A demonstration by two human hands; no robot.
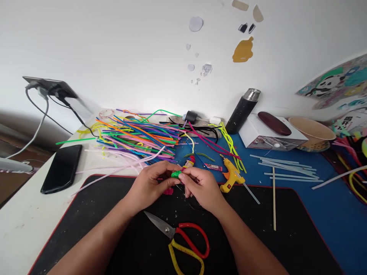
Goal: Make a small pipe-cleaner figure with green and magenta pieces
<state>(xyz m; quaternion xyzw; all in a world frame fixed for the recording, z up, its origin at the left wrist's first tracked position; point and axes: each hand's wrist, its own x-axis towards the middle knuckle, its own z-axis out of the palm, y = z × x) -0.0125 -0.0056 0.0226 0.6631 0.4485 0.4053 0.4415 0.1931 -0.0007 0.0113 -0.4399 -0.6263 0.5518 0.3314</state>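
Over the black mat, my left hand [155, 181] pinches a small bright green piece [176, 174] between thumb and fingers. Its exact kind is too small to make out. My right hand [200, 185] meets it from the other side, thumb and fingertips closed at the green piece's edge. Just behind my fingertips lies a small red, yellow and white item [189, 162], partly hidden. A bit of pink material [168, 191] shows under my left fingers. Scissors [169, 231] with one red and one yellow handle lie nearer me, blades pointing to the upper left.
A heap of coloured pipe cleaners [140, 133] lies at the back left, beside a black phone [61, 168]. To the right are a yellow glue gun [231, 175], clear glue sticks [289, 168], a wooden stick [274, 202], a black thermos [242, 112] and a white box [258, 133].
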